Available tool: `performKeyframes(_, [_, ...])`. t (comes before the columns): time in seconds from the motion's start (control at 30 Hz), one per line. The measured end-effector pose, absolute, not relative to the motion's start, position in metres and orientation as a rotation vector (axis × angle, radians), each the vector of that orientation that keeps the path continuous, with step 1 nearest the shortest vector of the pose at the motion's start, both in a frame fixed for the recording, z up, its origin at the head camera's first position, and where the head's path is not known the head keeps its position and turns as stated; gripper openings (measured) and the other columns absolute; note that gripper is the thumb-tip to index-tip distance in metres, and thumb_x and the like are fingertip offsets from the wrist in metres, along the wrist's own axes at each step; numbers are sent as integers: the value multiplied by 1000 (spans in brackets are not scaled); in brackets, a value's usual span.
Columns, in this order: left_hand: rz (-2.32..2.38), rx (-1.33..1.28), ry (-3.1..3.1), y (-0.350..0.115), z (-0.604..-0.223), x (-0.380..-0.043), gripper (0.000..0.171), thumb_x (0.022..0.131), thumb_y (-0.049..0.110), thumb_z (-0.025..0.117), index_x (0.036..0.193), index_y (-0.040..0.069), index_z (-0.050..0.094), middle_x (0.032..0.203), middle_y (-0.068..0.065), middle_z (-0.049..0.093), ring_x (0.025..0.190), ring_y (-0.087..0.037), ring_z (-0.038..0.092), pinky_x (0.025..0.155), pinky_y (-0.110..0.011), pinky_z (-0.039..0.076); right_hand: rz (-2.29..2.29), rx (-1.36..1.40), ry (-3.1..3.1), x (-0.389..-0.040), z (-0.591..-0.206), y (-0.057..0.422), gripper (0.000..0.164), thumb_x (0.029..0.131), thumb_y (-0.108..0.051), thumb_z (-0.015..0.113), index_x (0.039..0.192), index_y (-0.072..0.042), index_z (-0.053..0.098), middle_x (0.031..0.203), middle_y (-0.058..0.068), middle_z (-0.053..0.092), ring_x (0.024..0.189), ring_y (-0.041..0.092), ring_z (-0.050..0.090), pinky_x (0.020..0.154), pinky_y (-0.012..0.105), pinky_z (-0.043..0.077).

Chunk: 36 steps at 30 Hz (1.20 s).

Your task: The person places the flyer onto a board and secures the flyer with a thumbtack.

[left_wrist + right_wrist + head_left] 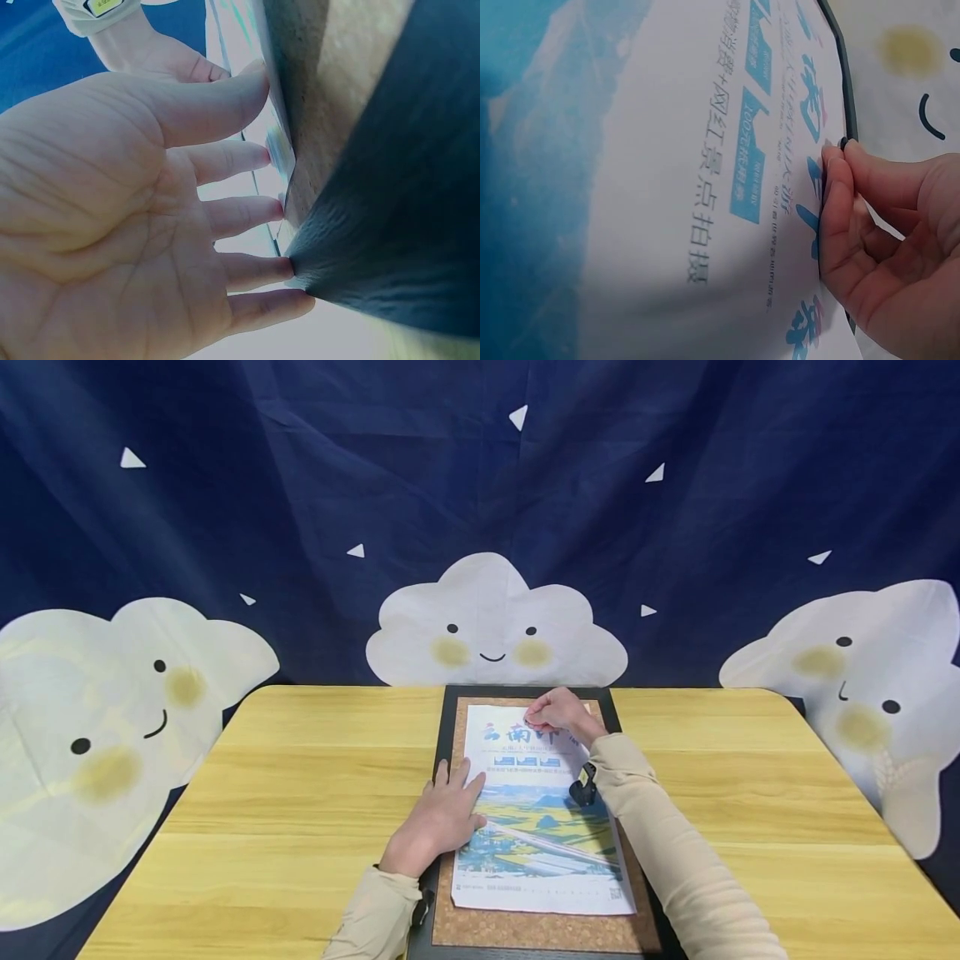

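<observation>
A printed poster [540, 827] with a landscape picture and blue lettering lies on a black-framed corkboard [540, 931]. My right hand [561, 712] is at the poster's upper part, above the lettering. Between thumb and index finger it pinches a small black pushpin [844, 142], mostly hidden by the fingertips. My left hand [442, 814] rests at the poster's left edge with fingers spread. In the left wrist view, the thumb and nearer fingers reach the paper, while the outer fingertips [304, 301] meet the black frame [375, 195].
Under the board is a yellow wood-grain table [300, 793], extending to both sides. Behind it hangs a dark blue cloth [420, 468] with smiling white clouds. A dark wrist device [583, 783] on my right arm overlaps the poster.
</observation>
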<state>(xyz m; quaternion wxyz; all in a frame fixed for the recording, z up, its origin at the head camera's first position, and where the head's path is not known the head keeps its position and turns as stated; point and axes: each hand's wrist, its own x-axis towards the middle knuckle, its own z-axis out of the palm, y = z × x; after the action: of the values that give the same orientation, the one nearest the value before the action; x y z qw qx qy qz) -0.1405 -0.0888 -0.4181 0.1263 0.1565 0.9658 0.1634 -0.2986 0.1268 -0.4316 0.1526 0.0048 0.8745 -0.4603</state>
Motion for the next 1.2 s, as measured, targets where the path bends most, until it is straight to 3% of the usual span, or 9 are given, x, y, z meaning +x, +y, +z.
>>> performKeyframes(0.83, [478,443,2792,-88,-416,-142,60,99,22,70,153,4,50,165,-22,31,152,-52,20,117,-64,30,-1236,75,2608,-298,-430,122,11,93,-5,76,97,6,77,69,2,68,61,9,59,57,18,47])
performKeyframes(1.2, [474,434,2787,-88,-419,-142,60,99,23,70,153,5,51,165,-22,30,152,-51,20,117,-63,30,-1144,55,2683,-298,-430,123,11,89,-5,79,84,4,73,59,0,61,54,9,55,53,18,43])
